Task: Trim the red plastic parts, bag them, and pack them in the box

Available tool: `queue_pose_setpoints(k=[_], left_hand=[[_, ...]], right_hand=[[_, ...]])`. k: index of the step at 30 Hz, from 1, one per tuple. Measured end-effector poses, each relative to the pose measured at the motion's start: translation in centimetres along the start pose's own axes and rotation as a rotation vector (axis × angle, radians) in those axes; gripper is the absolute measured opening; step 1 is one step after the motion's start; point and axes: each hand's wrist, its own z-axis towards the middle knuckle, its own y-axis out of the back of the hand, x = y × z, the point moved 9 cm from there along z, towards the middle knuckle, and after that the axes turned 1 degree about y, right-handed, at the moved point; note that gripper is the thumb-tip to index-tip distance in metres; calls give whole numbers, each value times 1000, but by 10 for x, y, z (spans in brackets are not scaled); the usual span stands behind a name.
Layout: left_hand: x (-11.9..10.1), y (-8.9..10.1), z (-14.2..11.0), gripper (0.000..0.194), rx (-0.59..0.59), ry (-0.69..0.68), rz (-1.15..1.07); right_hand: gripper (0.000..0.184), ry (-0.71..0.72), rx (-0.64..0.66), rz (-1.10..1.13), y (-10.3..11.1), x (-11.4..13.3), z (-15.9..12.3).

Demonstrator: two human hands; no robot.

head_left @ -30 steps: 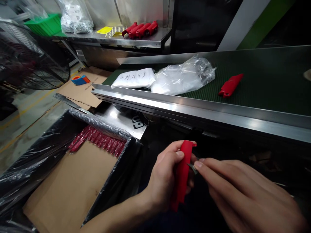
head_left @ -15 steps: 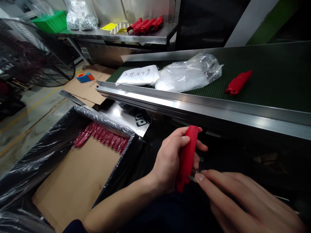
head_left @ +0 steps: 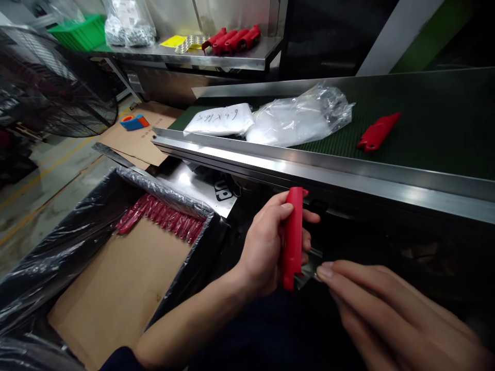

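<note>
My left hand (head_left: 266, 247) is closed around a long red plastic part (head_left: 293, 237), held upright below the conveyor's steel rail. My right hand (head_left: 386, 309) pinches a small thin metal blade (head_left: 307, 270) between thumb and forefinger, its tip touching the lower end of the red part. Another red part (head_left: 377, 132) lies on the green conveyor belt (head_left: 433, 139). A row of several red parts (head_left: 162, 219) lies along the far side of a cardboard box lined with black plastic (head_left: 96, 288) at my lower left.
Two plastic bags (head_left: 270, 121) rest on the belt's left end. A steel rail (head_left: 309, 170) edges the conveyor. Behind, a metal shelf (head_left: 193, 56) carries more red parts (head_left: 232, 38), yellow sheets, a green bin and a bag. A fan (head_left: 50, 87) stands left; a tape dispenser (head_left: 133, 122) lies on cardboard.
My left hand has raised the red part toward the rail and turned it more upright. My right hand followed, keeping the blade at its lower end, and more of the blade now shows.
</note>
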Motion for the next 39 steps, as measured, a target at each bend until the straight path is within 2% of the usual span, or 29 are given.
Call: queue_pose_setpoints(k=[3,5,7,9,12,14,17,19,21,24,29,33,39], left_hand=[[7,-3,-5,31,18,35,39],[14,-3,-9,31,37,59,71],[21,-2,-15,32,63,81,97],[32,-4,-21,41,141,136,105],[48,-13,-32,52,308,253,166],[49,-14,-35,50,324,255,240],[42,-13,-34,39,272,189,271],[40,-14,-34,38,258,188,251],[39,-14,-34,39,242,198,227],[37,-13,-33,37,236,195,204],[33,-12,-33,32,220,170,195],[30,-12,-33,33,201,150,209],[29,-11,-37,33,192,154,216]], right_hand=[[39,-202,-105,58,-2,-20,7],[55,-342,-104,133,-9,-37,10],[68,-409,-69,199,-15,-48,14],[54,-453,-84,240,-11,-59,19],[7,-461,-84,293,-4,-66,28],[17,-482,-88,305,-2,-70,31],[9,-586,-225,231,8,-82,20],[22,-619,-292,212,13,-87,10],[37,-593,-242,241,10,-84,3],[36,-454,-138,192,9,-68,1],[43,-188,-152,10,17,-34,4],[46,-127,-125,-81,16,-26,3],[45,-74,-100,-148,13,-27,3]])
